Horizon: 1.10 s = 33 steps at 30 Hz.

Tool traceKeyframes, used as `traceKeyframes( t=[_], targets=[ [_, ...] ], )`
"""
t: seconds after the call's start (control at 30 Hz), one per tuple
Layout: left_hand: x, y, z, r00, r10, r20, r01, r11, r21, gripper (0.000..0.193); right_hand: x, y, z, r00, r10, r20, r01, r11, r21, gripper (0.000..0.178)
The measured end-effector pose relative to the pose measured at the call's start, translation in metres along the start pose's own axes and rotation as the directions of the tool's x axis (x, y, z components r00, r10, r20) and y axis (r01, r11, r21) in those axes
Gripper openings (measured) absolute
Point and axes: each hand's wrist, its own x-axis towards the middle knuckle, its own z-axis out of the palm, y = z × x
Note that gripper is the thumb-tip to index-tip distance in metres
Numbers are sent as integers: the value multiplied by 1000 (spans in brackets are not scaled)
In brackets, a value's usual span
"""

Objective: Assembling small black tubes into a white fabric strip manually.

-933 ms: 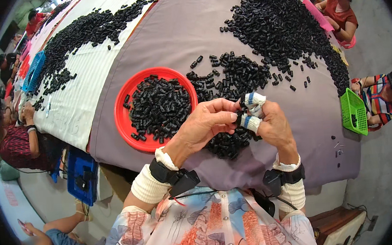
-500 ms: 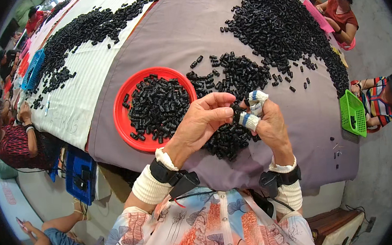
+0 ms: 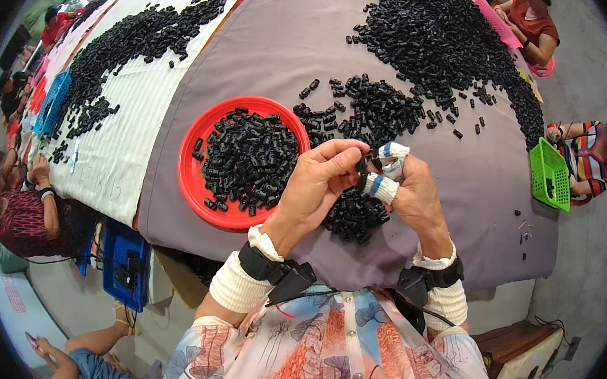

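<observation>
Since the earlier frames the two hands have drawn a little closer together, their fingertips now meeting above the small heap of black parts (image 3: 355,215) at the near edge of the desk (image 3: 461,176). The left hand (image 3: 317,182) has its fingers curled and pinches a small black part (image 3: 361,165) between thumb and fingertips. The right hand (image 3: 412,193), its fingertips wrapped in white tape with blue stripes, touches the same piece from the other side; whether it truly grips it I cannot tell. Just left of the hands sits a red round tray (image 3: 195,192) filled with more black parts. A larger pile (image 3: 442,40) spreads across the grey cloth farther off, well apart from the hands. On the right, a green basket (image 3: 549,174) is beside a seated person.
</observation>
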Motion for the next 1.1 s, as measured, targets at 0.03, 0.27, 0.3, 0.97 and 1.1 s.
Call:
traceKeyframes(
  t=[0.03,0.27,0.3,0.97,1.1],
  targets=[
    [1,-2,-3,999,-36,13,37,994,-100,22,0,1,-3,999,41,31,-42,999,6,26],
    [0,-5,3,998,-45,46,53,979,-198,23,4,2,-7,987,90,137,-86,996,-38,32],
    [0,-4,6,998,-49,45,57,979,-198,23,4,1,-7,986,93,136,-89,995,-37,32],
    [-2,-4,10,997,-82,-4,82,993,-87,20,12,9,-12,975,89,205,-47,979,-197,42],
    [-1,-6,11,995,-99,-21,97,992,-79,20,12,13,-11,972,94,216,-45,975,-219,40]
  ],
)
